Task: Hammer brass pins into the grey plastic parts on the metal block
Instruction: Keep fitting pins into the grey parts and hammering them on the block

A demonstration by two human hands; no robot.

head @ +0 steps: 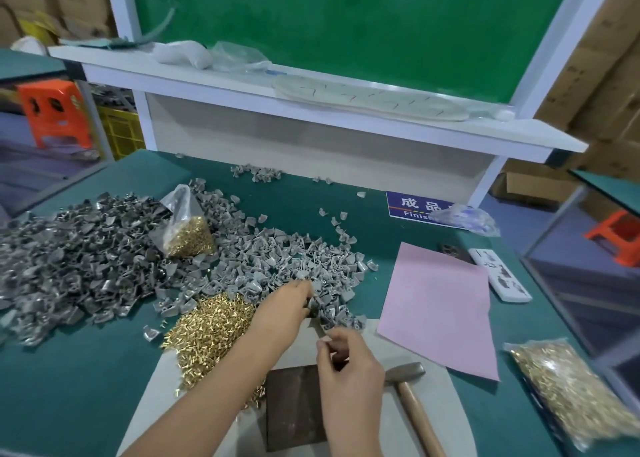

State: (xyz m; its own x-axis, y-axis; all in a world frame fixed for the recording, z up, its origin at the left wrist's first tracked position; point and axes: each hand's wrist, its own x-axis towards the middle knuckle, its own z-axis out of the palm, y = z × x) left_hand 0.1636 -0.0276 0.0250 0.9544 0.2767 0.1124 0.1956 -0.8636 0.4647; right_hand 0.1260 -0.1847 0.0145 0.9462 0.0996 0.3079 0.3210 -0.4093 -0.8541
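Observation:
A dark metal block [294,408] lies on a grey mat near the table's front edge. Just beyond it spreads a pile of light grey plastic parts [277,259], with loose brass pins [211,325] heaped to its left. My left hand [287,307] reaches into the near edge of the grey pile, its fingers curled round a part there. Above the block's far right corner, my right hand [346,366] pinches a small grey part between curled fingers and thumb. A wooden-handled hammer [410,391] lies on the mat right of the block, untouched.
A heap of darker grey parts [69,259] fills the left of the green table. A bag of pins [188,228] stands mid-table and another bag [568,387] lies at the right. A pink sheet [440,311], a white remote-like item [498,273] and a blue sign [419,207] lie further right.

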